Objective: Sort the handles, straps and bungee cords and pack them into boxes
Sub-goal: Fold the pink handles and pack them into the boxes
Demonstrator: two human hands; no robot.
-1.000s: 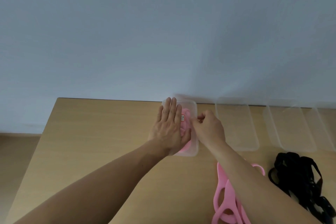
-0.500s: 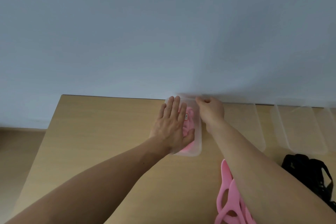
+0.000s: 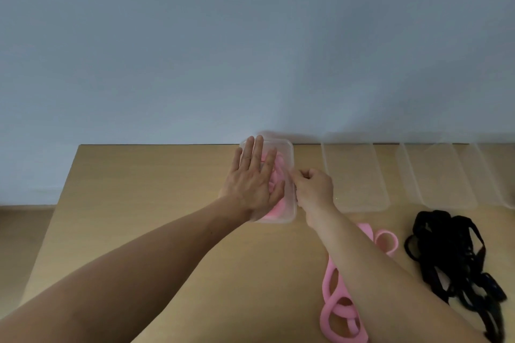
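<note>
A clear plastic box (image 3: 288, 211) with pink handles inside stands at the table's far edge, its clear lid on top. My left hand (image 3: 252, 181) lies flat on the lid, fingers straight. My right hand (image 3: 313, 188) is curled at the box's right long side, fingertips pinching the lid's rim. More pink loop handles (image 3: 338, 312) lie on the table under my right forearm. A heap of black straps (image 3: 451, 256) lies at the right.
Several empty clear boxes or lids (image 3: 354, 175) stand in a row along the back edge to the right, by the grey wall. The wooden table (image 3: 145, 198) ends at the left, with floor beyond.
My right hand has come back from the box's far right corner to the middle of its right side. The left hand stays flat on the lid.
</note>
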